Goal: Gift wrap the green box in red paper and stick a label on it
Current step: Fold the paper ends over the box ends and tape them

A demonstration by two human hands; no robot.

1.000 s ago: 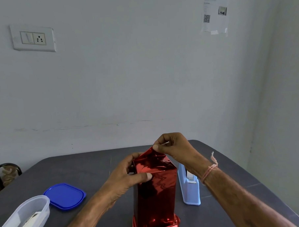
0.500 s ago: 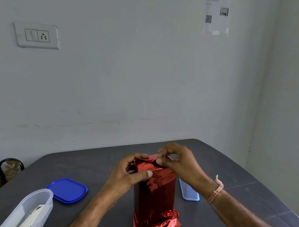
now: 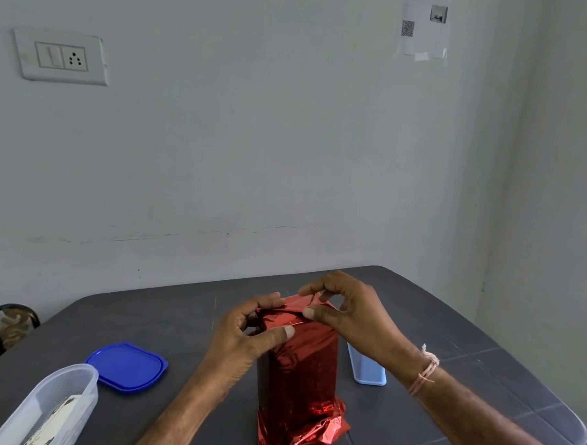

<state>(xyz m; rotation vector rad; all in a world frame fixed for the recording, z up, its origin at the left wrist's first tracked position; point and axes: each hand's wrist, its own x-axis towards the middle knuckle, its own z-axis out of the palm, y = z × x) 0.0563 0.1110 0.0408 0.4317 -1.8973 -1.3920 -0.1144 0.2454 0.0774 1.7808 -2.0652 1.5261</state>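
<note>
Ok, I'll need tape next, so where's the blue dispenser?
In the head view, the pale blue tape dispenser stands on the table right of the red-wrapped box, partly hidden behind the right hand.

Head-worn camera looks forward and down, near the table (image 3: pixel 138 316).

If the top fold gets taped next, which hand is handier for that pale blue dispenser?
Probably the right hand: the dispenser stands just beneath it, right of the wrapped box. The left hand grips the box's other side, steadying it.

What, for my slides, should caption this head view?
Left hand and right hand pinch folds atop the upright red foil-wrapped box.
</note>
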